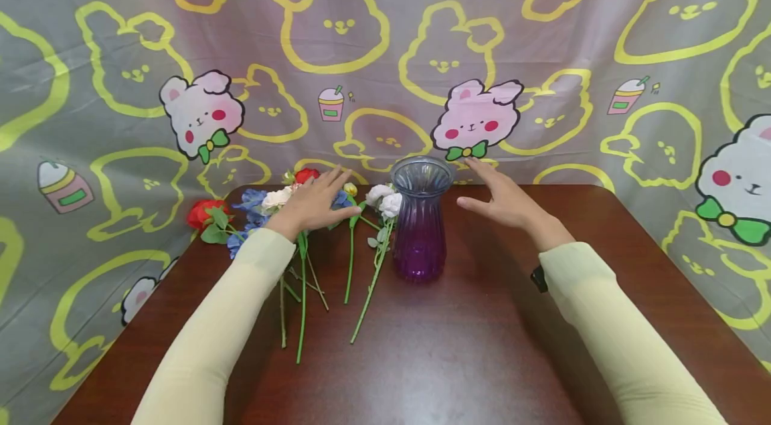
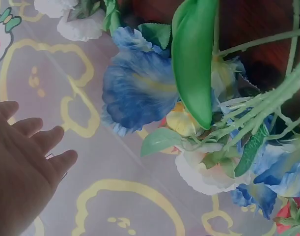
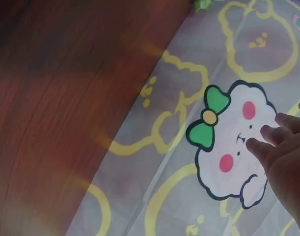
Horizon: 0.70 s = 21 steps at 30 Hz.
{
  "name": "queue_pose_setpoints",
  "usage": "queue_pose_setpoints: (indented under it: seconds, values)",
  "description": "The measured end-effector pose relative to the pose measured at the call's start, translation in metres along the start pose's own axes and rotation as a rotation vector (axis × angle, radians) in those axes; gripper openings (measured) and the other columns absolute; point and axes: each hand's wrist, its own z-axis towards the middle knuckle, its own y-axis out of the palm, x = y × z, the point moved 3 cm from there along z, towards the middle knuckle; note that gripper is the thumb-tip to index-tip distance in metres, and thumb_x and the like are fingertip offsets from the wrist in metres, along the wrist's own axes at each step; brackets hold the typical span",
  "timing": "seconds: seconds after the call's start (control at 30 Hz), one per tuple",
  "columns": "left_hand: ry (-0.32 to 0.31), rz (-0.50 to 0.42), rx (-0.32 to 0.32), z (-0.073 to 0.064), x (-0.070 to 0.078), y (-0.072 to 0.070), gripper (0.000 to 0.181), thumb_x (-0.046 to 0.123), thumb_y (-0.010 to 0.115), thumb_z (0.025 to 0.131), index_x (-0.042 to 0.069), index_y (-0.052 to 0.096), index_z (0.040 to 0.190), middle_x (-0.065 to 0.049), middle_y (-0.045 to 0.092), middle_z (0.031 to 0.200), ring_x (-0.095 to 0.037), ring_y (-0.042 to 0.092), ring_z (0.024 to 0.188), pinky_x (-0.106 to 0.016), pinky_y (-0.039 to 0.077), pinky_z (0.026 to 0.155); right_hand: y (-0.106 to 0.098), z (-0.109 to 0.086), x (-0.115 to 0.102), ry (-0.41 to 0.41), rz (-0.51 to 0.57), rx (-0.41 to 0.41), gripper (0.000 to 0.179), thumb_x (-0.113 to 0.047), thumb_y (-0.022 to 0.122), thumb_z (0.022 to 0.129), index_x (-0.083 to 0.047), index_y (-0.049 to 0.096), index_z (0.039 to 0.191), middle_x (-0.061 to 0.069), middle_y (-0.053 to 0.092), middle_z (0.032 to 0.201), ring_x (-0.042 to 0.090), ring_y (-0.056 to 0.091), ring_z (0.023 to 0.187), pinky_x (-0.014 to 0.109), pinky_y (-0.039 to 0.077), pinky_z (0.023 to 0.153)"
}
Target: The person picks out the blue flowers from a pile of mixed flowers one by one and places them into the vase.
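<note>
While both hands are raised over the table (image 1: 482,358), the vase (image 1: 419,237) stands upright between them, nearer the far edge. Left hand (image 1: 310,207): left of the vase, above the flowers in the head view; fingers straight, spread wide, thumb toward the vase. Left wrist view shows a gap between that hand and the blue flowers (image 2: 140,93). Right hand (image 1: 508,203): right of the vase, near its rim but apart; fingers extended, thumb spread wide.

Vase is ribbed, greyish at the flared rim, purple below. Flowers lie left of it: red flower (image 1: 205,214) farthest left, then blue, cream flower (image 1: 278,199) by the left hand, second red one (image 1: 306,175) behind, yellow bud (image 1: 351,189), white flowers (image 1: 390,204) just beside the vase. Can't tell if white touches it. Green stems (image 1: 373,284) point toward the person. Exact count: can't tell, left hand covers some. Pale sleeves (image 1: 211,324), dark band (image 1: 539,279) at right wrist, printed curtain (image 1: 373,43) behind.
</note>
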Motion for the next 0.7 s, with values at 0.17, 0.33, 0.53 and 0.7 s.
queue_pose_setpoints:
  seconds: [0.17, 0.33, 0.53, 0.7]
  values:
    - [0.024, -0.031, 0.038, -0.01, -0.001, -0.005, 0.091, 0.071, 0.046, 0.089, 0.021, 0.012, 0.157, -0.009, 0.01, 0.162, -0.037, 0.021, 0.143, -0.059, 0.024, 0.11, 0.003, -0.003, -0.008, -0.064, 0.072, 0.043, 0.083, -0.045, 0.066, 0.09, -0.018, 0.023, 0.156, 0.008, 0.024, 0.158, 0.031, 0.021, 0.143, 0.058, 0.021, 0.111]
    - [0.025, -0.082, 0.074, -0.021, -0.004, -0.006, 0.091, 0.069, 0.049, 0.089, 0.017, 0.019, 0.156, -0.013, 0.016, 0.16, -0.038, 0.022, 0.142, -0.058, 0.023, 0.11, 0.008, -0.008, -0.014, -0.098, 0.149, 0.07, 0.079, -0.042, 0.066, 0.091, -0.02, 0.025, 0.155, 0.009, 0.028, 0.157, 0.029, 0.024, 0.143, 0.057, 0.024, 0.11]
    - [0.025, -0.1, 0.128, -0.034, -0.006, -0.004, 0.091, 0.072, 0.048, 0.087, 0.016, 0.024, 0.155, -0.013, 0.021, 0.159, -0.037, 0.027, 0.141, -0.06, 0.021, 0.11, 0.017, -0.008, -0.021, -0.146, 0.223, 0.1, 0.075, -0.035, 0.067, 0.092, -0.017, 0.028, 0.154, 0.009, 0.031, 0.155, 0.029, 0.028, 0.141, 0.054, 0.025, 0.111]
    - [0.031, -0.107, 0.17, -0.046, -0.004, -0.002, 0.087, 0.067, 0.051, 0.089, 0.013, 0.03, 0.153, -0.015, 0.03, 0.154, -0.037, 0.034, 0.137, -0.06, 0.025, 0.109, 0.025, -0.009, -0.026, -0.136, 0.304, 0.107, 0.075, -0.026, 0.069, 0.091, -0.009, 0.031, 0.152, 0.012, 0.035, 0.153, 0.031, 0.032, 0.14, 0.051, 0.028, 0.111]
